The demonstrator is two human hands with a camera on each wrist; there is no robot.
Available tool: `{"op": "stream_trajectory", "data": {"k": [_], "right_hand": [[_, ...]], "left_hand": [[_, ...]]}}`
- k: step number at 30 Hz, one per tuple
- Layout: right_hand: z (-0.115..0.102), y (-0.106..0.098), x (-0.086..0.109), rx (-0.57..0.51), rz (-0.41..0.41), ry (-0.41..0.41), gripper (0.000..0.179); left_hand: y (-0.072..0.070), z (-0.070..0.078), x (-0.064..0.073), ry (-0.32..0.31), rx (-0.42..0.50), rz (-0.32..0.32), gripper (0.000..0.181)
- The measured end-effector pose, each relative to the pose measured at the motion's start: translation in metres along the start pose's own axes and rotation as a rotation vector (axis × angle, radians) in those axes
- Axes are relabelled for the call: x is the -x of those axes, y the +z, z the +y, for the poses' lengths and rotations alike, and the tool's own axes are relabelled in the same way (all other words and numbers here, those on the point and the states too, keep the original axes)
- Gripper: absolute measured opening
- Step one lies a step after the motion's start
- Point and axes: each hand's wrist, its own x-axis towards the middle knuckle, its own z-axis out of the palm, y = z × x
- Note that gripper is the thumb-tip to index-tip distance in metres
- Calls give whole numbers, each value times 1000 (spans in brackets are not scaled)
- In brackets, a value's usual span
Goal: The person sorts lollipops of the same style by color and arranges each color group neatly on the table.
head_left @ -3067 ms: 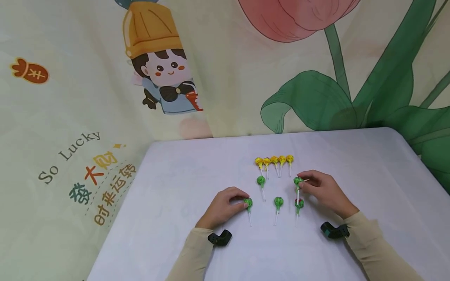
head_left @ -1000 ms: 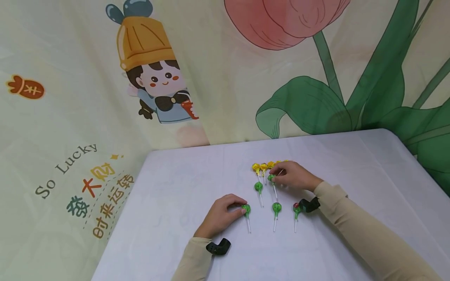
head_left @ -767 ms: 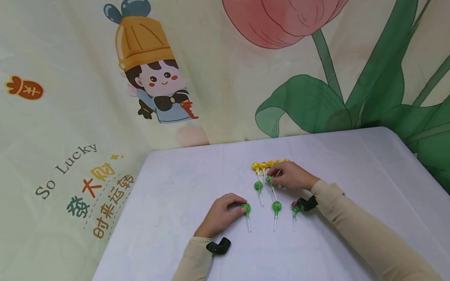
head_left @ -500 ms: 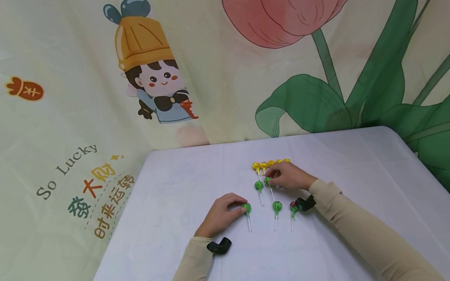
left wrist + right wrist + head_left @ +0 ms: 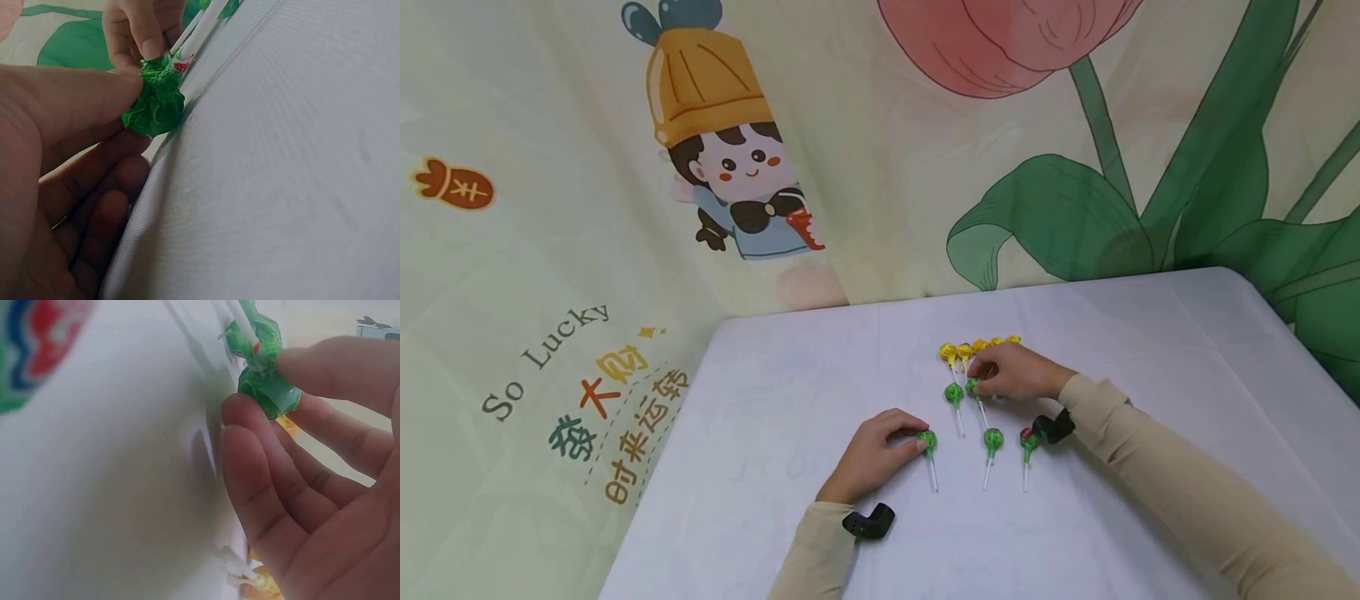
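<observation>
My left hand [image 5: 874,454] pinches the wrapped head of a green lollipop [image 5: 929,442] lying at the front left, its stick towards me. In the left wrist view that green wrapper [image 5: 156,106] sits between thumb and fingertips. My right hand [image 5: 1024,372] pinches another green lollipop [image 5: 974,388] by its head, close to the right of a lying green lollipop [image 5: 954,393]. The right wrist view shows its head [image 5: 272,394] between thumb and fingers. Behind it runs a row of several yellow lollipops [image 5: 948,353], partly hidden by the right hand.
In the front row lie a green lollipop [image 5: 992,440] and a red-and-green lollipop [image 5: 1028,442], the latter beside the right wrist camera [image 5: 1054,427]. A white cloth covers the table [image 5: 775,392]. A printed curtain [image 5: 880,167] hangs along its back edge.
My right hand has carried its green lollipop left, from above the red-and-green one to beside the green one in the middle row. In the last half second it barely moves. My left hand stays put.
</observation>
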Motion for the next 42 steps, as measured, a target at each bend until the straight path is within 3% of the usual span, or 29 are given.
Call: {"op": "stream_trajectory", "data": {"k": [22,36,42], "right_hand": [[-2,0,-6,66,-9,-10,12],[1,-3,3,25,18,30,20],[3,-3,3,-1,0,12,19]], "left_hand": [[0,-2,-2,1,-4,-4,23],[1,-2,-2,-4,-8,-13,24],[1,-1,-2,-7,-10,-14,24]]}}
